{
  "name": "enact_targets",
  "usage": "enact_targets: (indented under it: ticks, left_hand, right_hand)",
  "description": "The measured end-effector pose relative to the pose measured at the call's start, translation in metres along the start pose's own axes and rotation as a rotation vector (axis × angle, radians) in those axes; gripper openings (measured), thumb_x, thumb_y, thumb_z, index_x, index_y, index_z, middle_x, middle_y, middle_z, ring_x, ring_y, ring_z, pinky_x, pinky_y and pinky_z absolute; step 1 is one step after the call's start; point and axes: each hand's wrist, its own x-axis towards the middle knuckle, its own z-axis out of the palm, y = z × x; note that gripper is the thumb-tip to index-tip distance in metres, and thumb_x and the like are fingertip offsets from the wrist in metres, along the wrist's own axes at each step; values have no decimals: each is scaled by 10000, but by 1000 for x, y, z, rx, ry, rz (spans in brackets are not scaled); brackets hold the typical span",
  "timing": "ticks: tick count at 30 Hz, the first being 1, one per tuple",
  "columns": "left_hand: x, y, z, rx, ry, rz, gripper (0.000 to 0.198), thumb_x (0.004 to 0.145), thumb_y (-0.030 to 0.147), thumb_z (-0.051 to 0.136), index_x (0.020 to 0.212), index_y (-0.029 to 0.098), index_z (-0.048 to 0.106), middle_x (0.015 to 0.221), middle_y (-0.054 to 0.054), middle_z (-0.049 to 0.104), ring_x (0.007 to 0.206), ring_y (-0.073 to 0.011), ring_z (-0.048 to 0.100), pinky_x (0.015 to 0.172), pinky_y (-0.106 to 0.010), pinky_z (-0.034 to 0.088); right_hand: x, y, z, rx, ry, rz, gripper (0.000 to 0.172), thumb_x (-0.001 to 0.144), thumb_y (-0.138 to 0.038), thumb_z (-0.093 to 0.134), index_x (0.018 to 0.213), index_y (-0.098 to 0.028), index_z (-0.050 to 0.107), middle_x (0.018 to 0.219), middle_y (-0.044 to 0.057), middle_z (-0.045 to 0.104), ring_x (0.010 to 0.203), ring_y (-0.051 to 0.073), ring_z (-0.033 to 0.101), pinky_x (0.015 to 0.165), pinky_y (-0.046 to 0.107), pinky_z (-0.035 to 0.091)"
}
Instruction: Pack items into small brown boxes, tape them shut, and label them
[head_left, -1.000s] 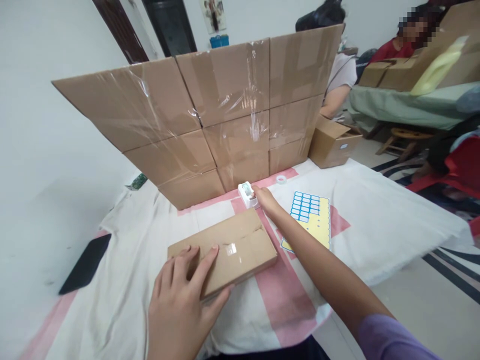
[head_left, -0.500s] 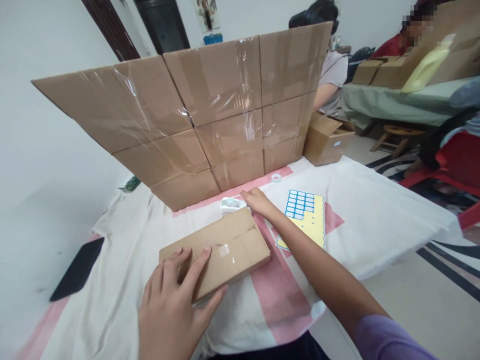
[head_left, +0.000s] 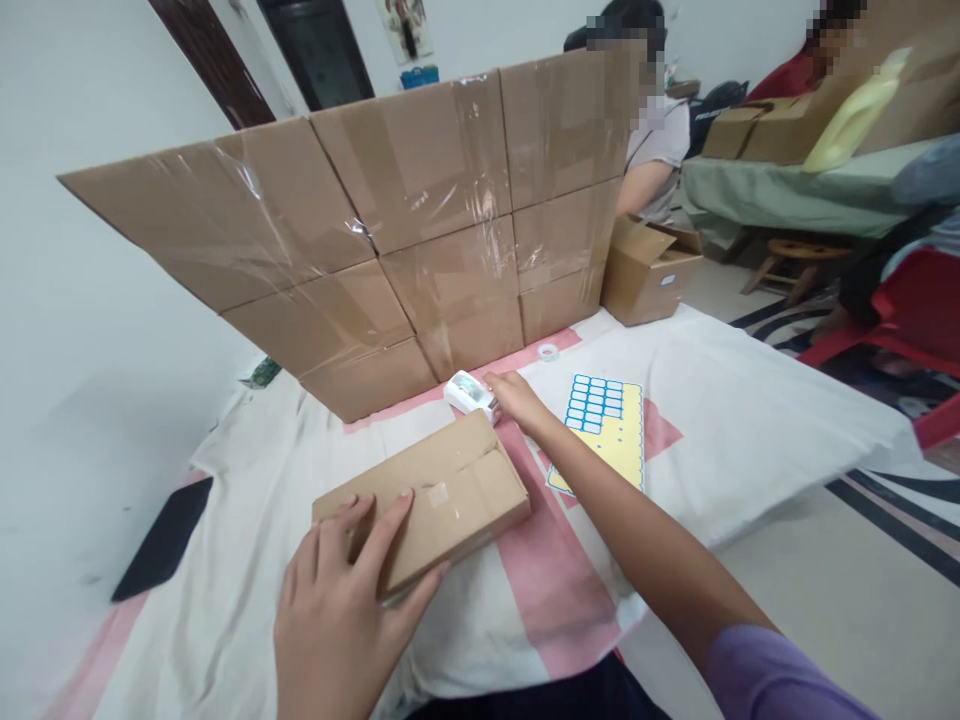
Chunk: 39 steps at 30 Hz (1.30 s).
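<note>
A small closed cardboard box (head_left: pixel 450 480) lies flat on the cloth-covered table, with a piece of clear tape on its top. My left hand (head_left: pixel 352 570) grips its near left part, fingers across the top and thumb along the near side. Just beyond the box's far right corner, my right hand (head_left: pixel 517 400) is closed around the right end of a white tape dispenser (head_left: pixel 469 391). The dispenser is tilted, and my fingers partly cover it. Right of my right hand lies a yellow sheet of blue-edged labels (head_left: pixel 604 430), partly hidden by my forearm.
A tall panel of taped cardboard boxes (head_left: pixel 450 230) stands behind. A tape roll (head_left: pixel 549 352) lies before it. An open carton (head_left: pixel 649 275) sits at the table's back right, near a co-worker's arm (head_left: pixel 646 185). A black flat object (head_left: pixel 163 540) lies far left.
My right hand has taken hold of the tape dispenser and tilted it up from the cloth. My left hand stays on the box; the whole view has shifted slightly.
</note>
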Motion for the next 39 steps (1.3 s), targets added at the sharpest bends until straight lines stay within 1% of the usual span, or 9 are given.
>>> enact_targets:
  ticks: [4,6,9,15,22,25,30,34,39]
  left_hand:
    - [0,-4,4,14,44,35,593,867,570,647,1392,308,560,1228,-118,581,1125,-330,580,904,-449,462]
    - [0,-4,5,21,50,37,591,867,567,648,1391,309,562,1221,-116,584,1117,-327,583,898,-445,463]
    - [1,-2,4,23,50,28,579,872,565,642,1384,304,570,1213,-115,585,1109,-325,585,895,-444,464]
    - [1,4,-1,10,11,-25,549,890,546,629,1376,299,574,1226,-118,578,1132,-328,574,918,-448,458]
    - [1,0,1,-3,19,4,597,857,553,671,1392,304,580,1215,-125,595,1127,-337,578,950,-478,460]
    - [2,0,1,8,25,9,593,849,534,683,1380,283,600,1212,-132,601,1128,-346,578,1040,-538,426]
    - [1,5,-2,15,33,-12,567,858,523,662,1363,270,611,1210,-132,593,1143,-343,577,1175,-626,294]
    - [-2,8,-3,14,23,-34,560,867,497,653,1382,286,592,1224,-125,589,1162,-338,567,1207,-662,226]
    - [-2,9,-3,-5,22,-51,548,863,497,663,1369,295,605,1228,-124,592,1162,-339,571,1207,-666,224]
  right_hand:
    - [-1,4,5,-5,53,-23,385,921,-394,479,619,-180,582,520,11,557,544,162,580,551,249,443]
    - [-1,7,6,-21,82,-31,341,901,-354,506,621,-179,593,514,0,549,588,167,600,603,248,460]
    - [0,10,7,-54,103,-30,268,851,-279,554,606,-178,594,502,-5,546,613,170,617,635,247,460]
    - [1,12,6,-100,99,-21,226,807,-199,577,582,-181,581,507,10,587,607,168,630,620,234,446]
    - [2,12,5,-100,60,-1,247,800,-145,540,558,-193,530,478,4,582,514,153,603,547,220,428]
    - [0,12,5,-88,51,-12,256,792,-138,532,543,-195,520,465,-3,570,496,145,591,534,212,420]
    - [-4,16,4,-32,56,-71,254,770,-159,525,518,-191,526,498,6,593,546,149,602,556,216,426]
    - [-4,23,5,54,53,-77,231,759,-196,489,536,-185,545,525,16,600,576,158,625,570,224,446]
    - [-1,31,7,164,48,-53,179,720,-267,467,557,-202,504,525,0,567,543,147,587,579,232,454]
